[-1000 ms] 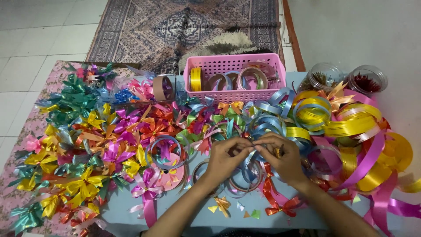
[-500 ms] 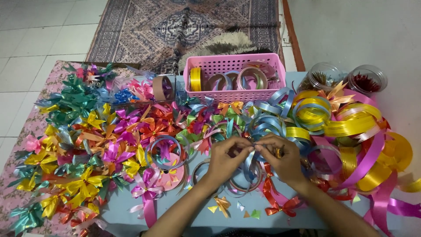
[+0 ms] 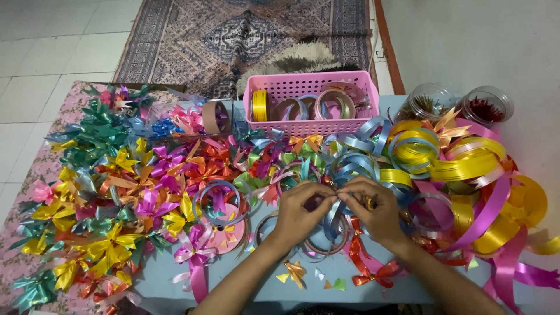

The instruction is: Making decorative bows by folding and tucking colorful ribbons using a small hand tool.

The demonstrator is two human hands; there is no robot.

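Both the left hand [image 3: 300,213] and the right hand [image 3: 373,211] had their fingers pinching a light blue ribbon [image 3: 332,213] above the counter [image 3: 262,286]. Folding it well probably called for even loops and a firm pinch at the centre. Finished bows [image 3: 116,192] lay heaped well to the left.

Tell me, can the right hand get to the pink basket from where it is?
Probably yes. The pink basket sits straight ahead of the right hand, with only loose blue ribbon loops lying low between them. But both hands are pinching a light blue ribbon now.
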